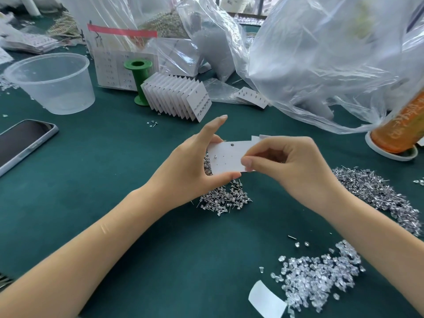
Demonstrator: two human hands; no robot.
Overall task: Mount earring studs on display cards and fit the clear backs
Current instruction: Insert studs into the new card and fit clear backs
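Observation:
My left hand [195, 161] holds a white display card [227, 158] by its left edge and bottom, above the green table. One stud sits in the card near its upper left; small empty holes show beside it. My right hand [286, 164] pinches at the card's right side, thumb and fingers closed; what is between the fingertips is hidden. A pile of silver earring studs [224, 198] lies under the card, and a larger one [376, 191] to the right. Clear backs [321, 274] are heaped at the front right.
A fanned row of filled cards [179, 97] leans by a green spool [138, 81]. A clear plastic tub [52, 83] and a phone [20, 143] lie at the left. Large plastic bags [321, 60] fill the back right beside an orange can [399, 131]. A paper slip [266, 299] lies near the backs.

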